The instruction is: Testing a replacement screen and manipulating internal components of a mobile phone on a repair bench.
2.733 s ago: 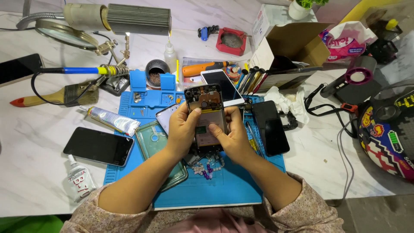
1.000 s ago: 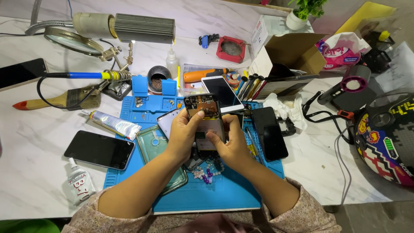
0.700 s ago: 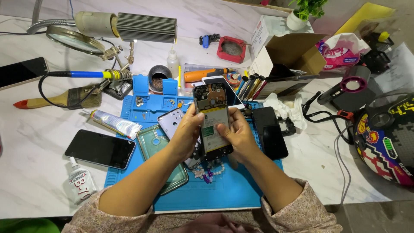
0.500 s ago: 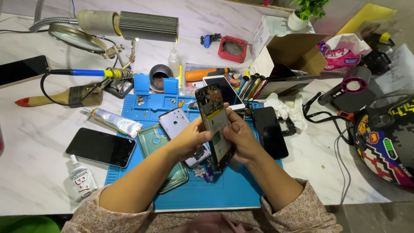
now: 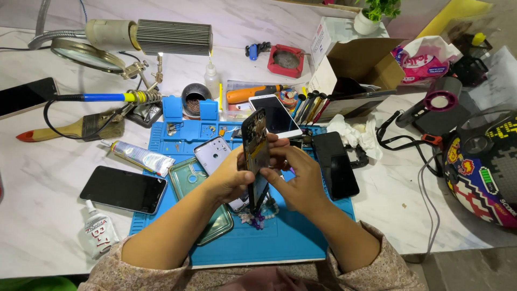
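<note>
— What do you have under your hands?
— You sit at a white marble worktop [image 5: 43, 194], and on it lies a blue repair mat [image 5: 301, 237]. A black phone [image 5: 123, 189] rests left of the mat, another dark phone [image 5: 335, 164] on its right part, and a clear green case [image 5: 188, 180] on its left part.

— And where is the opened phone?
— You hold the opened phone [image 5: 254, 148] above the mat, turned on its edge, nearly upright. Your left hand [image 5: 229, 178] has its grip closed on the lower left side. Your right hand [image 5: 296, 180] pinches the right edge, the fingers [image 5: 280, 151] touching the frame.
</note>
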